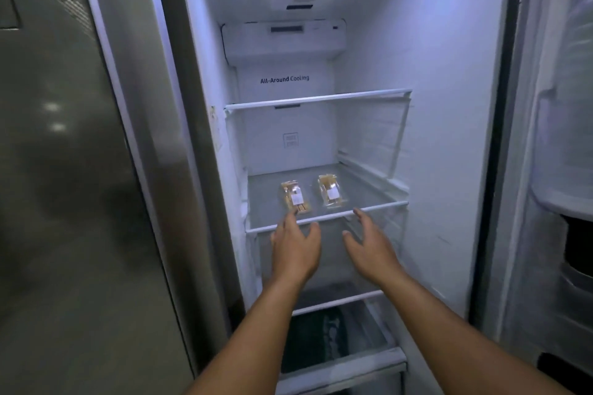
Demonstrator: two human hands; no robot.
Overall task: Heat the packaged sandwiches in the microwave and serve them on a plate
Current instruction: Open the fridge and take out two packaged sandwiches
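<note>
**Reaching into the fridge for two wrapped sandwiches**

Fridge compartment open, interior lit, nearly bare. Two packaged sandwiches lie flat on the middle glass shelf, each in clear wrap with a white label facing up: left sandwich, right sandwich. They sit side by side, a little apart, close to the shelf's front rim, an easy reach with nothing in the way.

Both arms extended from below. Left hand is at the shelf edge, fingers spread, fingertips just at the near end of the left sandwich; contact cannot be confirmed. Right hand is also spread wide, palm turned inward, its fingertips at the front rim, short of the right sandwich. Neither grip holds anything.

Judgement: one hand per package, likely so both come out in a single pull. The open, loose grips suit soft wrapped bread, which would squash under a hard pinch. The task is at its very start: no microwave, plate or worktop in view. The upper shelf is bare; the lower drawer looks dark and its contents are unclear.
</note>
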